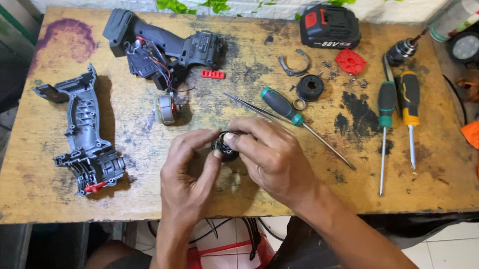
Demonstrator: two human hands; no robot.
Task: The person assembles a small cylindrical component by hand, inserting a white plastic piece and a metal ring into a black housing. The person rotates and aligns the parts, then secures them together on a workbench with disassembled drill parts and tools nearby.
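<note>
My left hand (pixel 185 175) and right hand (pixel 271 155) pinch a small round black plastic part (pixel 225 146) between closed fingertips; a green-handled metal screwdriver (pixel 287 111) lies just beyond them.

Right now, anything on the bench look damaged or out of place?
The power tool lies split open, wires exposed; its other housing half sits apart at left, motor loose between. Both hands grip a small black part. Tabletop is stained black.
</note>
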